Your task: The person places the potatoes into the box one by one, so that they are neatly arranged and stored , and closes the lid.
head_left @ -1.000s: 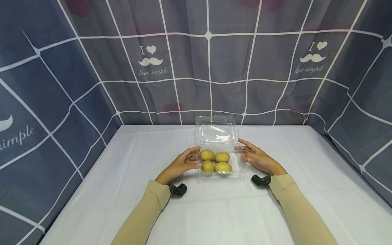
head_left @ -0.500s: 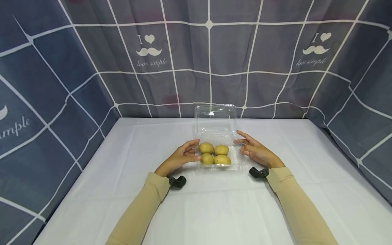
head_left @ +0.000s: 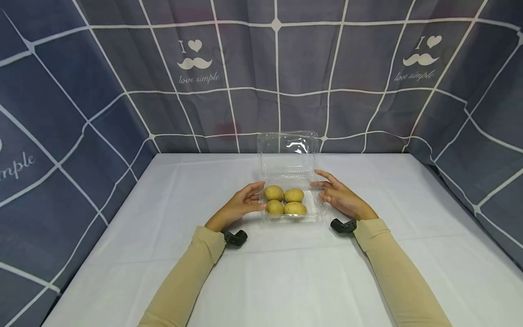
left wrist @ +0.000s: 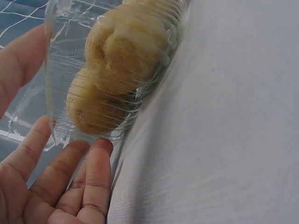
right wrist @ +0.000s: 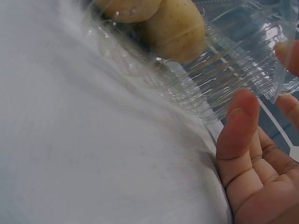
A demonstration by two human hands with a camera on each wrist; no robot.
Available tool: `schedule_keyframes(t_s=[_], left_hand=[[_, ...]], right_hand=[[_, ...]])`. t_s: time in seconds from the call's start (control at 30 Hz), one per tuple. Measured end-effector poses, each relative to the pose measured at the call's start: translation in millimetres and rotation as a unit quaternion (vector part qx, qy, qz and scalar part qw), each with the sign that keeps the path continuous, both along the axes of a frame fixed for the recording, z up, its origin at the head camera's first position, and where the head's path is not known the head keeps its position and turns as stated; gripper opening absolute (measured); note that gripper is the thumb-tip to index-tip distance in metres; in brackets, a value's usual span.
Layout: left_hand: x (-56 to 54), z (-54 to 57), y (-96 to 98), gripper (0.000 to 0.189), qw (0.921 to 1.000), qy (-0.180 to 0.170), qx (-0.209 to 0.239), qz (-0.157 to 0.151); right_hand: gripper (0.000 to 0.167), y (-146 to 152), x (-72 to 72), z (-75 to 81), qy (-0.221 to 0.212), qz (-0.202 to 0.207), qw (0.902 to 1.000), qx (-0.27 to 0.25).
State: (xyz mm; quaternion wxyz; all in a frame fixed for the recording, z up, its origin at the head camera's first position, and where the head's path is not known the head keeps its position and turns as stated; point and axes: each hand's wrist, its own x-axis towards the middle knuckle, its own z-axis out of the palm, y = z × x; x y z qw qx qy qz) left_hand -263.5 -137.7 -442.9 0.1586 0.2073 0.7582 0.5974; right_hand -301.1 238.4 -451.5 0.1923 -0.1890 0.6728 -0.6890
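A clear plastic clamshell container (head_left: pixel 312 210) stands on the white table with its lid (head_left: pixel 288 156) raised at the back. Several yellow potatoes (head_left: pixel 295 208) sit inside, toward the left part of the base. My left hand (head_left: pixel 244 203) is at the container's left side, fingers spread along the ribbed wall in the left wrist view. At the right side is my right hand (head_left: pixel 344 200), its forefinger reaching toward the hinge and its thumb (right wrist: pixel 239 123) close to the ribbed wall. Neither hand curls round the container.
White cloth (head_left: pixel 265 277) covers the table. Grey and blue checked curtains (head_left: pixel 249 59) rise behind it and at both sides. A black wrist camera (head_left: pixel 235 238) is on the left wrist, another black camera (head_left: pixel 343 225) on the right.
The head view has tilted down, so everything sits higher in it. The lid's far edge now reaches farther above the table's back edge. Both hands keep their places beside the container.
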Motion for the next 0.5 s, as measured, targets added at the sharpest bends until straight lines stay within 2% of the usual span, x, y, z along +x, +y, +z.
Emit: schedule_keyframes(t_s=[0.5], left_hand=[[-1.9, 0.4, -0.3, 0.078, 0.9997, -0.011, 0.022, 0.000]], right_hand=[[0.063, -2.6, 1.0, 1.9, 0.006, -0.010, 0.9999, -0.008]])
